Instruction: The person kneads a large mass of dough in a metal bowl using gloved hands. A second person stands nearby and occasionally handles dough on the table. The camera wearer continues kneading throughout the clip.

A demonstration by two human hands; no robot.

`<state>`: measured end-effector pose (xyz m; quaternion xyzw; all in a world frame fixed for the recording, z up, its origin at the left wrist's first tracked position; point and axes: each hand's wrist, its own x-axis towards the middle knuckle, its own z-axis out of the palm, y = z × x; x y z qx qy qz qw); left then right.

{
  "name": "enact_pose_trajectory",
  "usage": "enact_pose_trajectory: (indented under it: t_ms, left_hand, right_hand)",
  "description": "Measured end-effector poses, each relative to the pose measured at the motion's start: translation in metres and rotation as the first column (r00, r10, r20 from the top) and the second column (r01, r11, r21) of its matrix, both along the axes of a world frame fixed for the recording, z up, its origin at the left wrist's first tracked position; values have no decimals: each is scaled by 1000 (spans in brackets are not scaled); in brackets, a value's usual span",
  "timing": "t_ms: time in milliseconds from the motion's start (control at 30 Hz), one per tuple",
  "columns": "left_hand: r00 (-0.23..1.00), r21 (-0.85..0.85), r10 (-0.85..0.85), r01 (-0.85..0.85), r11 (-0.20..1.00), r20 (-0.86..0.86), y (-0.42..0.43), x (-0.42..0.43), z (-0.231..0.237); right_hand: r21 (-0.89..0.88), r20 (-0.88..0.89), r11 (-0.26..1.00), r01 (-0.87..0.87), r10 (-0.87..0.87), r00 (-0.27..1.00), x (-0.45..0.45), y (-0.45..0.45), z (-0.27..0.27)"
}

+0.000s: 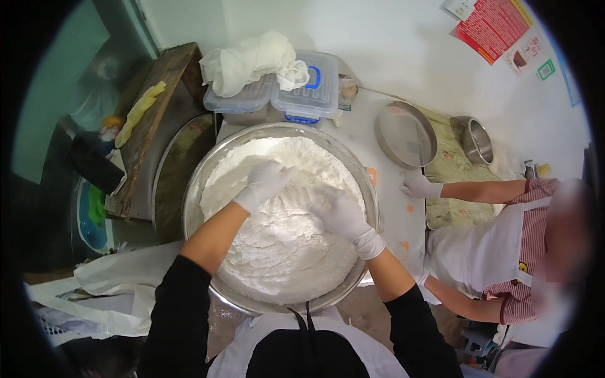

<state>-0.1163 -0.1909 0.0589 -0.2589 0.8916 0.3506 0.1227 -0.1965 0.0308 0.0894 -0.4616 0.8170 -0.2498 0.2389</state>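
Observation:
A large round metal bowl (194, 186) stands in front of my body, holding a broad heap of white flour-like powder (283, 245). The powder is loose at the far side and clumped in the middle. My left hand (265, 185), in a white glove, reaches into the heap left of centre. Opposite it, my right hand (341, 215), gloved too, bends into the powder on the right with its fingertips blurred. Powder and blur hide whether either hand grips any of it.
Lidded plastic boxes (307, 97) with a white cloth (250, 61) on top stand behind the bowl. A round sieve (405, 134) and metal pot (476, 141) are at the right. A co-worker's gloved hand (420, 185) rests near the table. Left is a wooden board (158, 108).

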Motion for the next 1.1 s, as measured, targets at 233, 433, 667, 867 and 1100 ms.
enact_pose_trajectory:
  t_ms: [233, 433, 667, 867, 1100]
  left_hand:
    - [989, 567, -72, -15, 824, 130, 31, -32, -17]
    - [715, -351, -553, 432, 831, -429, 38, 71, -14]
    - [781, -89, -572, 607, 790, 251, 30, 18, 14]
    - [840, -56, -528, 525, 849, -129, 54, -52, 14]
    - [863, 26, -469, 482, 876, -186, 47, 19, -11]
  right_hand:
    - [295, 421, 898, 325, -428, 800, 2, -2, -23]
    - [407, -377, 909, -86, 253, 891, 81, 2, -7]
    - [318, -60, 916, -246, 279, 959, 53, 6, -1]
    - [198, 189, 816, 543, -575, 796, 20, 32, -4]
    - [38, 26, 982, 187, -188, 982, 83, -5, -17]
